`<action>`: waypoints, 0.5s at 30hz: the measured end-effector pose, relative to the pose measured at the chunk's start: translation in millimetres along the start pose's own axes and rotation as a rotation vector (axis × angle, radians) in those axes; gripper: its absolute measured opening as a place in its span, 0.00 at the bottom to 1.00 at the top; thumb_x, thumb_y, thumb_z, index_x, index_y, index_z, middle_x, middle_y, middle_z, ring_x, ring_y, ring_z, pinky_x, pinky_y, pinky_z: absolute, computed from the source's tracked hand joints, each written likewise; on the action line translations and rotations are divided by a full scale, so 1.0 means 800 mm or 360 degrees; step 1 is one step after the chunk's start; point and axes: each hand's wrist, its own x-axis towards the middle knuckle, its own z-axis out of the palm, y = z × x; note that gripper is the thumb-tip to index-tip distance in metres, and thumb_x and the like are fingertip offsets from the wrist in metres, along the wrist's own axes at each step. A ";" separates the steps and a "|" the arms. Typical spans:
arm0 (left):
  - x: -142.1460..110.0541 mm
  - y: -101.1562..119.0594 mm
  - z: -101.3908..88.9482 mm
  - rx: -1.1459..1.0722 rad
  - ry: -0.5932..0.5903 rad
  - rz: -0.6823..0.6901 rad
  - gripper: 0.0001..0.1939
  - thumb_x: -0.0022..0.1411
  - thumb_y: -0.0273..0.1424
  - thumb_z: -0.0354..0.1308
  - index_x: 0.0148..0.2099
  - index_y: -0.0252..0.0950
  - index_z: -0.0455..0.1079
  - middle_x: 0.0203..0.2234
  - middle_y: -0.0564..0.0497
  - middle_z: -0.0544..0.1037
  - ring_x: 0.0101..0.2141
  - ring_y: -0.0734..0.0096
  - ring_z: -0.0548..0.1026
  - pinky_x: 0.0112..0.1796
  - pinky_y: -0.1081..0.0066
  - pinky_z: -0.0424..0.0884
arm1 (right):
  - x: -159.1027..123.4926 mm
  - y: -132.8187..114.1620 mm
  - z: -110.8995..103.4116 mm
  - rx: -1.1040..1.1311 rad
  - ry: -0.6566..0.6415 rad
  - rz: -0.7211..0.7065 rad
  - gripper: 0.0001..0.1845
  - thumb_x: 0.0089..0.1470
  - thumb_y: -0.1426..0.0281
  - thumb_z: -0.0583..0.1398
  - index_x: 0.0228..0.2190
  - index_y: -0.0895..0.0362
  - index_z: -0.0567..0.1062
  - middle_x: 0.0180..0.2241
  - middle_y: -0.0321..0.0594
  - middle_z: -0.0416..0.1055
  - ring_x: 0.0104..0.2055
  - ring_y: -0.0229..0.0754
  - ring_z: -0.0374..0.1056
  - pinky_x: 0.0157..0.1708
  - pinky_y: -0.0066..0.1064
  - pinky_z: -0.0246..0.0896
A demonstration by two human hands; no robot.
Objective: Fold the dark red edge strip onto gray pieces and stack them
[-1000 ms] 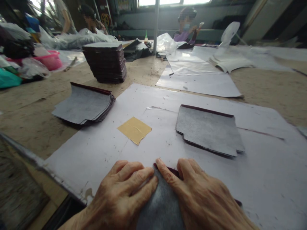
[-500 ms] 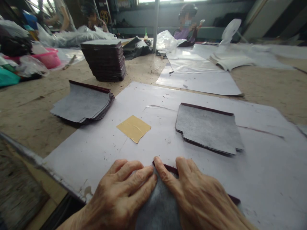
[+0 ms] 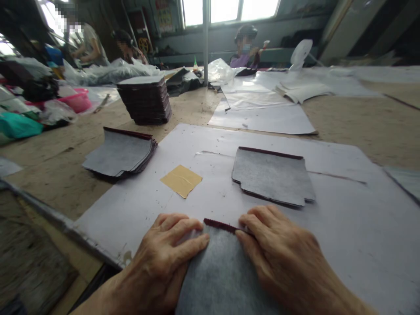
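A grey-backed sheet (image 3: 223,271) with a dark red folded strip along its far edge lies in front of me on white paper. My left hand (image 3: 172,247) rests at its left side, thumb stretched onto the grey surface and the other fingers lying beside the corner. My right hand (image 3: 278,245) closes on the folded strip, thumb on the near side and fingers over the far side. The hands hide both side edges of the sheet. Beyond them, a similar grey piece (image 3: 272,175), apparently with others under it, lies to the right. A tan square (image 3: 182,180) lies to the left.
A loose pile of grey pieces (image 3: 120,153) sits at left, before a tall, neat stack (image 3: 144,103). White paper (image 3: 344,210) covers the near table. A pink basin (image 3: 77,100), a metal post (image 3: 205,43) and a white fan (image 3: 300,52) stand farther off. Several people are across the table.
My right hand has slid right along the folded strip, baring its left end. My left hand has drawn slightly left. The view has tilted up a little.
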 end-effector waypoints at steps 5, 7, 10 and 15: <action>0.006 -0.008 -0.011 -0.0362 -0.0012 -0.0233 0.15 0.62 0.21 0.45 0.46 0.37 0.68 0.42 0.47 0.68 0.42 0.70 0.69 0.40 0.70 0.69 | 0.003 -0.003 0.003 -0.0006 -0.0210 0.0180 0.03 0.47 0.77 0.57 0.26 0.58 0.67 0.28 0.40 0.65 0.31 0.44 0.60 0.29 0.34 0.55; 0.016 -0.008 -0.013 -0.0364 -0.0006 -0.0256 0.14 0.62 0.22 0.47 0.48 0.37 0.66 0.42 0.47 0.68 0.42 0.70 0.69 0.41 0.71 0.69 | 0.005 -0.004 0.004 0.0045 -0.0245 0.0235 0.04 0.46 0.78 0.58 0.26 0.58 0.66 0.28 0.39 0.65 0.30 0.42 0.60 0.28 0.33 0.54; 0.036 -0.003 -0.005 -0.0208 -0.0022 -0.0144 0.16 0.61 0.26 0.51 0.51 0.35 0.64 0.43 0.45 0.69 0.43 0.65 0.68 0.43 0.63 0.68 | 0.002 -0.002 0.004 0.0100 -0.0159 0.0203 0.07 0.45 0.80 0.57 0.25 0.57 0.64 0.26 0.37 0.64 0.30 0.41 0.61 0.27 0.31 0.54; 0.068 0.000 0.022 -0.0180 -0.0083 -0.0091 0.10 0.55 0.30 0.59 0.41 0.35 0.72 0.31 0.49 0.75 0.33 0.66 0.71 0.38 0.63 0.68 | -0.013 0.012 0.017 0.0124 0.0058 -0.0080 0.07 0.53 0.78 0.50 0.26 0.54 0.60 0.23 0.35 0.62 0.25 0.38 0.62 0.21 0.27 0.55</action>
